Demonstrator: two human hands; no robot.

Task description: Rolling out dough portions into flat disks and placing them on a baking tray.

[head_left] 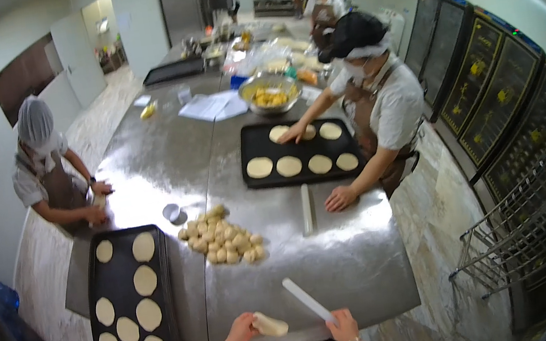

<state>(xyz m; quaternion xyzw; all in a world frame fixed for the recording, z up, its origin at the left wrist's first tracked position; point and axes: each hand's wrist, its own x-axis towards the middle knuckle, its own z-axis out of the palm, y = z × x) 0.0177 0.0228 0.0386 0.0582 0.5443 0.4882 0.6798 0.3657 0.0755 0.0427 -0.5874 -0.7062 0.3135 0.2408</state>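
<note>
My left hand pinches a small flattened piece of dough by its edge, just above the table's near edge. In my right hand is the near end of a white rolling pin, which slants up and to the left. Farther in lies a heap of dough balls on the steel table. To the left, a black baking tray holds several flat dough rounds.
At the right, a co-worker touches dough on a second black tray; another rolling pin lies nearby. Another co-worker stands at the left edge. A metal cup, papers and a filling bowl are on the table.
</note>
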